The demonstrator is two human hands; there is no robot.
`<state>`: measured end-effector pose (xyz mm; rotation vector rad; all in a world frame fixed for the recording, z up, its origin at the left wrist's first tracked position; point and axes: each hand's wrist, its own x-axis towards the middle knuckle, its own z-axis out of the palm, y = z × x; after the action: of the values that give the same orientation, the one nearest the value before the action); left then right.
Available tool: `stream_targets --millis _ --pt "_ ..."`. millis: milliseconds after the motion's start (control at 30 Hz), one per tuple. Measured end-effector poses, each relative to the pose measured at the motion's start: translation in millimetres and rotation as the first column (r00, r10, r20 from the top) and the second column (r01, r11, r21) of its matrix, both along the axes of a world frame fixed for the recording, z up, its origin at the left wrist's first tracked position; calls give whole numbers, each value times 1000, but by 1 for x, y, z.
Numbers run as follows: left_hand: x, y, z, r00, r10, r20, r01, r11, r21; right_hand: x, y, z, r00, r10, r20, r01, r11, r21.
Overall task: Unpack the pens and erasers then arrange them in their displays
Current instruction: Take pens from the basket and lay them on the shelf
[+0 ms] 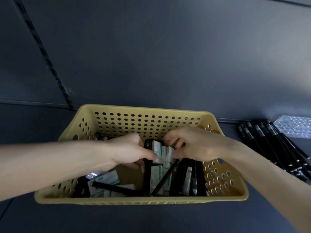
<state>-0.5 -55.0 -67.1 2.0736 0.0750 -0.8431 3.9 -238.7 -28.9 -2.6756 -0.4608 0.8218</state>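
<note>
Looking down through the head camera, I take the biggest things first: the dark surface and the back panel rising behind it fill most of the frame, with a slotted upright running down the upper left. On the surface, at lower centre, sits the yellow perforated basket, and both forearms reach into it from the bottom corners.

At the right edge of the frame a row of black pens lies side by side on the surface, apart from the basket. A sheet of bubble wrap lies just beyond them at the far right.

Inside the basket, the left hand and the right hand meet near the middle. Each has its thumb and curled fingers closed on an opposite side of a small bundle of white-and-teal eraser packs, which stand on edge between them. Below the hands, loose pens lie crossed over other packs on the basket floor.

I judge this step as unpacking: the erasers are gathered for lifting out, and the basket is far from empty. The next move calls for an even squeeze from both sides, so the bundle rises together and clears the crossed pens and the rim. I see no eraser display in frame, so I cannot tell where they go.
</note>
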Motion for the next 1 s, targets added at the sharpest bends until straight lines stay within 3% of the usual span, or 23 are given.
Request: stream_targets --millis 67,133,367,500,633,867,933,1000 --pt "1 0 0 999 49 13 -49 999 4 -7 -6 0 951 6 308 34 992 -122" --pt "2 -2 0 996 91 8 -91 996 -11 -13 -9 0 891 77 448 36 970 -239" --pt "-1 0 1 991 109 -77 -113 992 -56 -13 -5 -2 976 119 184 -83 978 -193" --pt "0 0 2 988 114 -103 -123 989 -82 -17 -6 1 959 168 228 -90 945 -314" --pt "-2 1 1 988 115 -103 -124 988 -89 -20 2 -1 979 174 104 -139 951 -276" --pt "0 -2 -2 960 238 -147 -258 956 -136 -9 0 3 979 -140 -151 132 989 -62" --pt "3 -4 -4 953 264 -152 -282 952 -120 -7 0 2 919 -288 -269 309 950 38" --pt "6 -7 -5 948 277 -158 -296 949 -111 -7 2 2 808 -428 -405 518 843 144"
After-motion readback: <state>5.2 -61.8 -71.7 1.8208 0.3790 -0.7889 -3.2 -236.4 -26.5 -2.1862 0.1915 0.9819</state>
